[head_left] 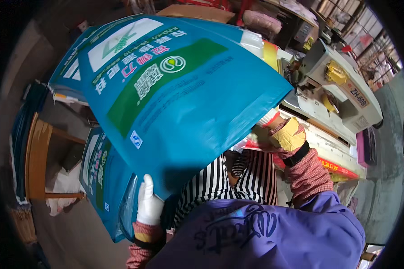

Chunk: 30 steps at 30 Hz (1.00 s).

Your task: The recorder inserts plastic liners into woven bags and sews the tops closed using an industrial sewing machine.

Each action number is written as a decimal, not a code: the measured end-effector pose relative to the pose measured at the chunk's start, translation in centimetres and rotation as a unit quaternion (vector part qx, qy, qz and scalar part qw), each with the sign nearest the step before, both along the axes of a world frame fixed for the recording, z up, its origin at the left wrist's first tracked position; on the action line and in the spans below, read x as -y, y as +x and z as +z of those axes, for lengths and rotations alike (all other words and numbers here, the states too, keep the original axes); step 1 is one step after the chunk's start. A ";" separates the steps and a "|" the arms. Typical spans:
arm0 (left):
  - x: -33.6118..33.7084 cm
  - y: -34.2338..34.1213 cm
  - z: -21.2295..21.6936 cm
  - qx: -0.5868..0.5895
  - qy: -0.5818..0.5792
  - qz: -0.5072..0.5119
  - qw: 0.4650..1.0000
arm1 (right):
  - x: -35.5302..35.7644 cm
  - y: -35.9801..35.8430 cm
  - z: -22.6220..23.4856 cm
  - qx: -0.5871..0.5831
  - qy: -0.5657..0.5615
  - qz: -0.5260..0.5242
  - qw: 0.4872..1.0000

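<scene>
Left hand [148, 201], white-gloved, grips the near lower edge of a large blue woven plastic sack [179, 94] with green and white print. Right hand [286, 134], yellow-gloved, grasps its right edge. Sack lifted overhead. White industrial sewing machine [341, 89] on counter [332, 148] right; wooden stool [38, 157] left, concrete floor [381, 188].

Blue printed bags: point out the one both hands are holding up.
It is the big top bag, lifted and spread wide, left hand at its lower edge, right hand at its right corner. The others lie beneath it.
</scene>
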<state>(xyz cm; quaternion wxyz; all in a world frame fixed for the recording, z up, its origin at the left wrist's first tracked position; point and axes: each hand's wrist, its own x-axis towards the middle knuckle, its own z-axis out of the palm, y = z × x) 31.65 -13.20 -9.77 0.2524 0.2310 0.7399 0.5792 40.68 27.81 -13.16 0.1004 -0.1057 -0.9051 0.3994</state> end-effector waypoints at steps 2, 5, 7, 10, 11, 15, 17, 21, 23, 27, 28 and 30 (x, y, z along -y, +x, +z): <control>-0.2 0.2 -1.0 0.193 0.094 0.069 0.974 | 1.7 -1.3 1.7 0.025 0.089 0.041 0.995; -0.2 1.1 1.0 0.120 0.216 0.145 0.958 | 5.0 -1.8 5.7 0.085 0.266 0.093 0.956; 1.2 0.7 1.1 -0.038 0.115 0.186 0.975 | 5.7 -1.8 6.8 0.122 0.359 0.106 0.919; 3.3 1.7 5.5 -0.059 0.096 0.215 0.970 | 6.9 1.7 6.6 0.135 0.299 0.092 0.940; 3.6 2.4 7.2 -0.035 0.107 0.211 0.971 | 7.6 1.7 6.7 0.138 0.278 0.085 0.947; 6.1 4.3 8.2 -0.020 0.052 0.220 0.974 | 11.4 -2.9 7.4 0.139 0.184 0.056 0.972; 7.2 5.2 6.6 0.019 0.063 0.264 0.962 | 13.1 -3.2 6.9 0.135 0.132 0.057 0.980; 6.7 6.0 5.5 0.037 0.105 0.288 0.951 | 13.0 -5.4 8.8 0.133 0.037 0.032 0.990; 7.1 5.7 5.7 0.047 0.104 0.287 0.951 | 12.5 -4.1 9.2 0.137 -0.002 0.020 0.990; 8.3 4.6 5.4 0.070 0.104 0.261 0.957 | 7.0 -0.4 4.1 0.113 -0.099 0.016 0.989; 7.9 4.3 5.5 0.073 0.110 0.247 0.960 | 4.8 1.1 3.0 0.073 -0.167 0.010 0.983; 8.1 4.2 5.1 0.086 0.127 0.243 0.958 | 8.2 4.4 12.9 0.119 -0.031 0.183 0.975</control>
